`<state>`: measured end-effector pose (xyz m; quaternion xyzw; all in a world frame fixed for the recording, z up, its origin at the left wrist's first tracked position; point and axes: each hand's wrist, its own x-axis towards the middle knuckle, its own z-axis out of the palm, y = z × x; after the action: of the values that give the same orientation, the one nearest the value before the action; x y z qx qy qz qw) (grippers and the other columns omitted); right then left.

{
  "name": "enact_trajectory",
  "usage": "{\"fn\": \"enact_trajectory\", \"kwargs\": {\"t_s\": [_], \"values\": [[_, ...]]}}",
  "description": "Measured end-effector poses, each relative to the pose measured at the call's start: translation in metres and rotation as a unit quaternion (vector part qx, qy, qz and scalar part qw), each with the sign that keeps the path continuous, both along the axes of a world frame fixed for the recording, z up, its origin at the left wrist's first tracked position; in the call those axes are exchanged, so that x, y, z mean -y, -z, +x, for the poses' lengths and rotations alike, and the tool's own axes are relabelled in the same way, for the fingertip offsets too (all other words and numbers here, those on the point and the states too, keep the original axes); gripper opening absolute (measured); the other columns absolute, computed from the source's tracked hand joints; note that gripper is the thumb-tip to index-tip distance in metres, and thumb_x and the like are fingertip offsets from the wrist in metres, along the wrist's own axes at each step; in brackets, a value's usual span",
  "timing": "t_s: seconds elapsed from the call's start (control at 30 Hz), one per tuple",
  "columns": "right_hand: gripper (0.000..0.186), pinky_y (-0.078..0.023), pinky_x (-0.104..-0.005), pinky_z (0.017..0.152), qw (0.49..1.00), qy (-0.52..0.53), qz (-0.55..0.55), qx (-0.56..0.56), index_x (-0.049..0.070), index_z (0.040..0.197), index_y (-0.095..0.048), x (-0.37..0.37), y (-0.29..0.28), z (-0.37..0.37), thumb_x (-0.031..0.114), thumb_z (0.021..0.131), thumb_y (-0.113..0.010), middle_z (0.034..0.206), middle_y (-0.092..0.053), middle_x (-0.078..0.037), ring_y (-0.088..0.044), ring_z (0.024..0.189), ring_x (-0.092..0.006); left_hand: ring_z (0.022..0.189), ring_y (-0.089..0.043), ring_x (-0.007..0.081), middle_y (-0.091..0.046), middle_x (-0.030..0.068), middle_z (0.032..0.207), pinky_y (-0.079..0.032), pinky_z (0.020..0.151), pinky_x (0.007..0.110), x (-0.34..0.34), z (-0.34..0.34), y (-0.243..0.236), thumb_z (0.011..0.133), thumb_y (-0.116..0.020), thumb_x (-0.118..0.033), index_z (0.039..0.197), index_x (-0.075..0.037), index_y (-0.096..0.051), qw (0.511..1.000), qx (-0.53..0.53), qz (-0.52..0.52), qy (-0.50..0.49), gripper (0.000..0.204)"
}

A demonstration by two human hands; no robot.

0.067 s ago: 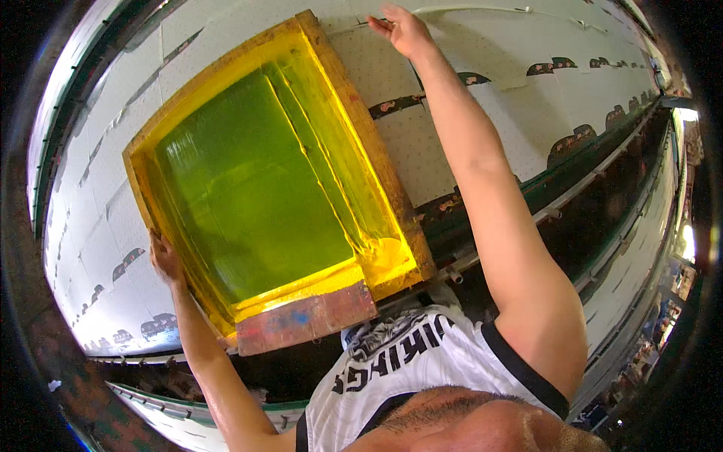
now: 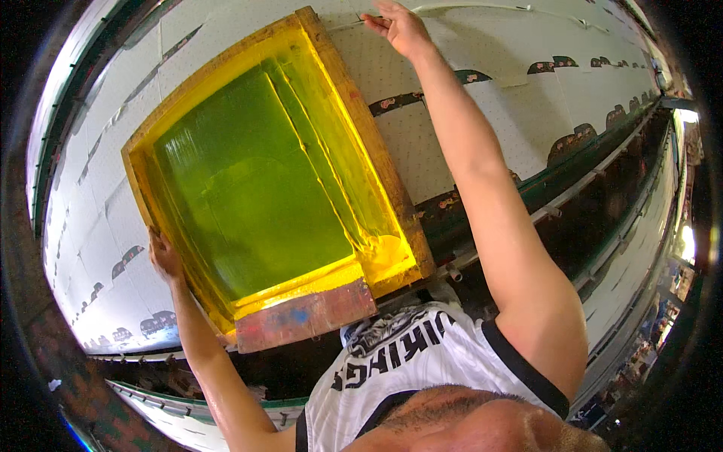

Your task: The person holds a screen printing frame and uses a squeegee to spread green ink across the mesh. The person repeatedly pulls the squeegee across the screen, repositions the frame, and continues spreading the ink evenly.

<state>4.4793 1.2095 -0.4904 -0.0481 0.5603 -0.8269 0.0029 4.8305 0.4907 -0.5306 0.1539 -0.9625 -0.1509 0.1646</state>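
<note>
A screen-printing frame (image 2: 412, 218) with wooden sides and a green mesh (image 2: 248, 173) lies slantwise in front of me. Yellow ink coats its inner edges and runs in two ridges along the right side to a puddle at the near right corner. Across the near end sits a wooden squeegee (image 2: 305, 316) with red and blue stains. My left hand (image 2: 166, 258) grips the frame's left side. Beyond the frame's far right corner, my right hand (image 2: 399, 30) reaches over the white surface, fingers apart, with nothing visible in it.
A long table covered in white printed fabric (image 2: 482, 120) with dark patterned patches runs under the frame. A metal rail (image 2: 580, 192) follows its near edge on the right. Another white-covered table (image 2: 162, 422) stands behind me. Brick-like flooring (image 2: 45, 339) shows at the left.
My right hand has shifted slightly to the left and away from me. The left hand and the frame have hardly moved.
</note>
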Motion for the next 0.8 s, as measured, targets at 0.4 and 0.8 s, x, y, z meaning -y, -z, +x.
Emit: {"fn": "enact_trajectory", "kwargs": {"t_s": [0.4,0.8], "values": [[0.05,-0.063,-0.0412,0.096,0.94,0.278,-0.032,0.197,-0.005,0.148,-0.048,-0.047,0.002,-0.011,0.026,0.11,-0.057,0.141,-0.066,-0.024,-0.073,0.112,-0.0332,0.106,-0.075,0.0365,-0.076,0.0229,0.122,-0.058,0.089,0.045,0.002,-0.013,0.005,0.108,-0.066,-0.018,0.153,-0.005,-0.062,1.0,-0.003,-0.006,-0.005,0.048],[0.069,-0.047,-0.0482,0.12,0.874,-0.027,0.485,0.019,0.0,0.162,-0.045,0.074,0.014,0.215,0.036,0.108,-0.068,0.162,-0.054,-0.022,-0.053,0.149,-0.0355,0.112,-0.074,0.0362,-0.077,0.0191,0.124,-0.058,0.095,0.044,0.031,0.009,0.031,0.105,-0.068,-0.016,0.153,-0.01,-0.063,0.983,-0.116,0.125,0.073,0.049]]}}
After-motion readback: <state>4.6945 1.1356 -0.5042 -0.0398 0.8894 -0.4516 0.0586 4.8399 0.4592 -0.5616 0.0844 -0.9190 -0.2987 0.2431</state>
